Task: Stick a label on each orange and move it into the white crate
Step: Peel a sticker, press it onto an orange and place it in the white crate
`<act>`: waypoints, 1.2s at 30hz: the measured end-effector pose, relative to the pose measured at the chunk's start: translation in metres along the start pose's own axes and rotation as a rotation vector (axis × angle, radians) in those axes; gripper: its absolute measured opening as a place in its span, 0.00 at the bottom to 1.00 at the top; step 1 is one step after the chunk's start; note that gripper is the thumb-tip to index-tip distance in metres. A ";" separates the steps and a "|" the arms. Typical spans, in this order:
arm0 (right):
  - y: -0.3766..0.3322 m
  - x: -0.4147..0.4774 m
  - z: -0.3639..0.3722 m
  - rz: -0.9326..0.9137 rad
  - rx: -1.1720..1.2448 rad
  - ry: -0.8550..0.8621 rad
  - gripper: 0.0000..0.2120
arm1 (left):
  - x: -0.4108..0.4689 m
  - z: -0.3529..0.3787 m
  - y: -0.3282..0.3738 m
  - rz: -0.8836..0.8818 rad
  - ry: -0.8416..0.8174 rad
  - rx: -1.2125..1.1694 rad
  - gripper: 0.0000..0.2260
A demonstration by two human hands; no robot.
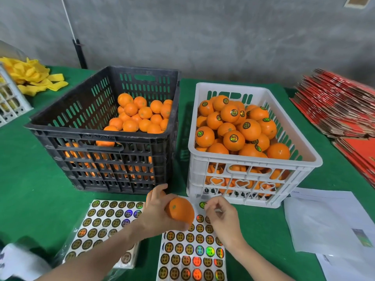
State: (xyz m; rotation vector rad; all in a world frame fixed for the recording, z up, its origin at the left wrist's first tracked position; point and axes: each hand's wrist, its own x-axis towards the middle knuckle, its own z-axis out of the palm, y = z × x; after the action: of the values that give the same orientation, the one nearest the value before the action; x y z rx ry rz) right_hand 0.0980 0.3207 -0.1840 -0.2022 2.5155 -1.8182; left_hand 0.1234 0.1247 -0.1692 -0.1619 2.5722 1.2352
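Note:
My left hand (157, 214) grips an unlabelled orange (180, 210) above the sticker sheets, in front of the crates. Just right of it, my right hand (222, 218) pinches one round holographic label (202, 205) at its fingertips, a short gap from the orange. The white crate (304, 159) stands at the right, piled with several labelled oranges (233, 138). At the left stands the black crate (50, 126), holding several plain oranges (142, 116). A label sheet (192, 254) lies under my hands and another label sheet (101, 224) lies to its left.
The table has a green cloth (30, 179). White papers (328, 226) lie at the right front. Stacked red flat cartons (336, 106) fill the far right. Yellow foam nets (30, 76) and a white rack (10, 102) sit at the far left.

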 end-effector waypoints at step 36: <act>-0.100 0.010 -0.022 -0.246 -0.038 -0.222 0.25 | -0.013 -0.033 0.060 0.119 -0.183 -1.066 0.32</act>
State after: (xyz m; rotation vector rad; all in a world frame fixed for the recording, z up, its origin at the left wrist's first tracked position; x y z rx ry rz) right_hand 0.0948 0.3093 -0.0822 -0.7015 2.4602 -1.7113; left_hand 0.1156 0.1364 -0.1014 -0.0918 1.5441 2.3924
